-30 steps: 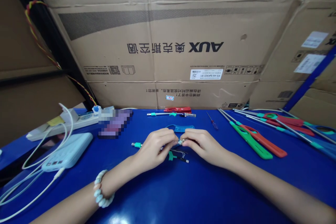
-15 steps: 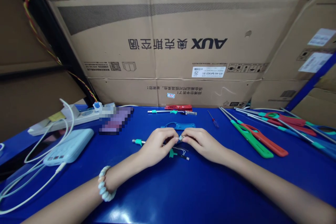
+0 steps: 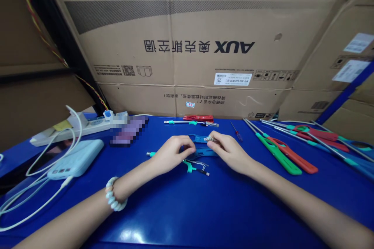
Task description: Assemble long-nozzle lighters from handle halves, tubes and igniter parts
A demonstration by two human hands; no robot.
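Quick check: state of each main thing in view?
Left hand: curled, grip unclear
Right hand: pinching small part
Blue casings: separate
Near wired tube: partly hidden by left hand
Far wired tube: lying unheld
Screwdriver: lying unheld
Green lighter: rod attached
Power bank: cable plugged in
Power strip: plug inserted

Your left hand [image 3: 172,153]: bare. Just behind it, at the wrist, you wear a bracelet [image 3: 110,195]: chunky rounded beads, single row, set close together. Beads mostly pale blue to turquoise, some whitish; one peach bead [image 3: 109,189] on the side away from your right hand [image 3: 229,149]. Left forearm [image 3: 78,223], behind bracelet, bare. Right hand bare; right forearm [image 3: 292,194] behind it bare too, smooth, tapering toward hand. Fingernails too small to read.
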